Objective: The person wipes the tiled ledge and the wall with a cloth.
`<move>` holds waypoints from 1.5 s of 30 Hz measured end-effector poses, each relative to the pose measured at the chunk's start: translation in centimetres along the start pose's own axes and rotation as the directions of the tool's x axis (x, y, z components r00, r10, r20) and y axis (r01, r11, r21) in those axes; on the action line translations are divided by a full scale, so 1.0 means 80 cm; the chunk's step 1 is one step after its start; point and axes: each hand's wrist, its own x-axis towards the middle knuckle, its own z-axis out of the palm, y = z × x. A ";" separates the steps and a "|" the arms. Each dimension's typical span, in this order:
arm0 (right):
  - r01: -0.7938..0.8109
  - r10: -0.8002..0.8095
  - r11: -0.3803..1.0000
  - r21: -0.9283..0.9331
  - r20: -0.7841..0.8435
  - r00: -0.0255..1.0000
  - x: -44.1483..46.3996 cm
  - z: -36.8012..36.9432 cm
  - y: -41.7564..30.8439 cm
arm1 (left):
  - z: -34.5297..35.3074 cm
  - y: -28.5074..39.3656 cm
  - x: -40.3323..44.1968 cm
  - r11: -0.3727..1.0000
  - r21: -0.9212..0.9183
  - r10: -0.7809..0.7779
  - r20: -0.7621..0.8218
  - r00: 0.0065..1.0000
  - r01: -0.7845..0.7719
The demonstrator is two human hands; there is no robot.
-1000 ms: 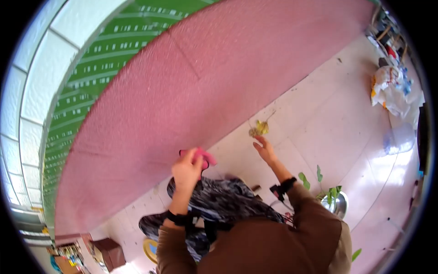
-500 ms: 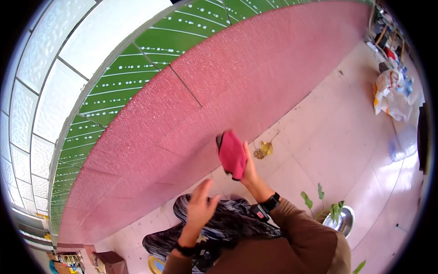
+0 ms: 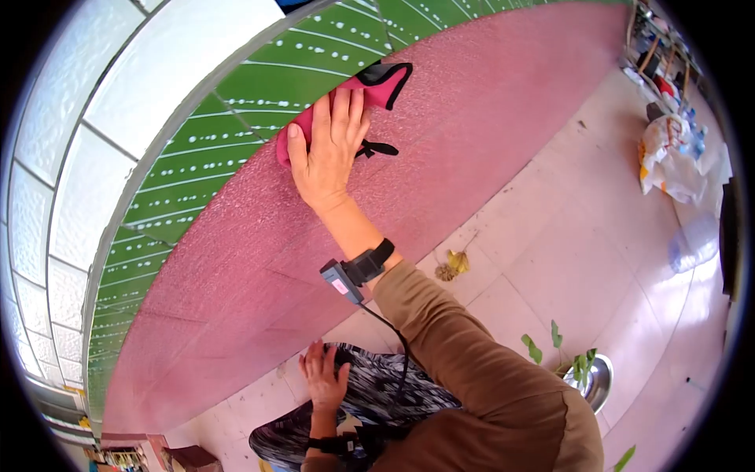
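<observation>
My right hand (image 3: 329, 149) lies spread over a folded red cloth with black trim (image 3: 385, 88), holding it against the wall where the green tiles meet the red tiles. Black edging and a black tie of the cloth stick out to the right of the fingers; the palm hides its middle. Lower down, by my patterned trousers (image 3: 385, 385), my left hand (image 3: 324, 376) is held with its fingers apart and nothing in it. It is close to the foot of the wall.
Pink-red tiles (image 3: 487, 102) form the wall, under a green tiled band (image 3: 299, 59). Dry yellow leaves (image 3: 454, 264) lie on the floor. To the right are a metal bowl (image 3: 602, 384) beside a leafy plant (image 3: 582, 363) and a white plastic bag (image 3: 668, 153).
My right hand has moved up and away from me with the cloth, from in front of the wall onto it. The left hand has dropped lower and nearer my body.
</observation>
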 end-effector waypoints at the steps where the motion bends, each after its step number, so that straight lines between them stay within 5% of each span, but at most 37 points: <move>1: 0.018 -0.016 0.998 -0.061 0.040 0.999 -0.002 -0.004 0.006 | 0.008 0.001 0.003 0.999 -0.013 0.029 -0.001 1.000 -0.029; 6: -0.238 0.212 0.964 -0.117 -0.198 0.957 -0.077 0.004 0.097 | 0.023 0.016 0.034 0.989 -0.119 0.084 -0.030 0.996 -0.087; 12: -0.589 0.551 0.802 -0.100 -0.253 0.795 -0.193 0.005 0.170 | 0.050 0.020 0.058 0.980 -0.162 0.106 -0.069 0.992 -0.116; 15: -0.821 0.792 0.570 0.038 -0.293 0.536 -0.206 0.004 0.192 | 0.044 0.026 0.059 0.977 -0.162 0.126 -0.100 0.987 -0.141; 16: -0.819 0.789 0.573 0.036 -0.295 0.539 -0.207 0.003 0.200 | 0.043 0.025 0.056 0.978 -0.163 0.115 -0.108 0.987 -0.131; 18: -0.889 0.900 0.391 0.239 -0.300 0.316 -0.192 0.004 0.208 | 0.041 0.026 0.048 0.979 -0.166 0.100 -0.124 0.987 -0.120; 20: -0.810 0.894 0.446 0.381 -0.226 0.387 -0.146 0.016 0.217 | 0.040 0.027 0.045 0.980 -0.158 0.103 -0.135 0.986 -0.124; 22: -0.612 0.713 0.693 0.381 -0.242 0.658 -0.069 -0.014 0.140 | 0.038 0.031 0.046 0.978 -0.155 0.121 -0.125 0.985 -0.140; 23: -0.559 0.566 0.823 0.102 -0.228 0.792 -0.036 -0.015 0.115 | 0.039 0.035 0.048 0.977 -0.152 0.130 -0.115 0.985 -0.147; 24: -0.425 0.438 0.899 0.104 -0.230 0.869 -0.010 -0.014 0.096 | 0.038 0.039 0.048 0.976 -0.158 0.136 -0.107 0.985 -0.152; 31: -0.023 0.018 0.998 -0.064 -0.077 0.997 0.078 -0.028 0.086 | 0.040 0.061 0.065 0.958 -0.172 0.214 -0.112 0.970 -0.231; 34: -0.096 0.070 0.974 -0.204 -0.132 0.989 0.064 -0.032 0.137 | 0.042 0.060 0.071 0.953 -0.202 0.211 -0.086 0.974 -0.225; 37: -0.322 0.276 0.937 -0.135 -0.280 0.920 0.030 -0.040 0.210 | 0.044 0.055 0.071 0.956 -0.217 0.190 -0.060 0.980 -0.199; 45: -0.808 0.743 0.588 0.015 -0.403 0.534 -0.178 -0.032 0.360 | 0.046 0.046 0.066 0.958 -0.215 0.180 -0.055 0.982 -0.188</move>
